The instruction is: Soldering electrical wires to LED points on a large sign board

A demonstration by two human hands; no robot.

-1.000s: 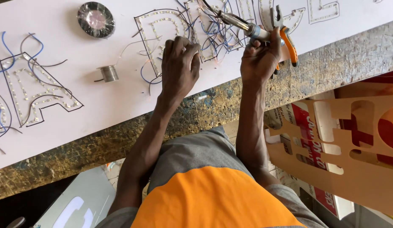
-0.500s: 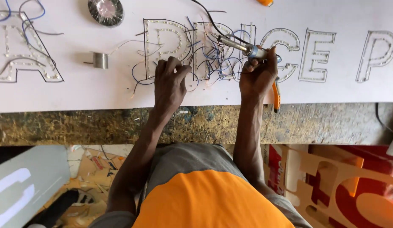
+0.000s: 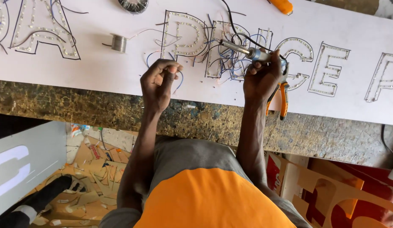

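My left hand (image 3: 158, 82) hovers over the white sign board (image 3: 99, 71), its fingers pinched on a thin wire beside a letter outline lined with small lights. My right hand (image 3: 262, 80) grips a soldering iron (image 3: 238, 48) that points left, with its tip in a tangle of blue and black wires (image 3: 221, 61). The same hand also holds orange-handled pliers (image 3: 283, 99), which hang down below it.
A small spool of solder (image 3: 118, 43) lies on the board left of my hands, and a dark tape roll (image 3: 133, 5) sits at the top edge. An orange tool (image 3: 281, 5) lies at the top right. The rough workbench edge (image 3: 78, 107) runs below the board. Cut-out letters and scraps cover the floor.
The view has levelled out and shifted along the board. Both hands remain at the wire tangle, and the soldering iron and pliers are still in my right hand.
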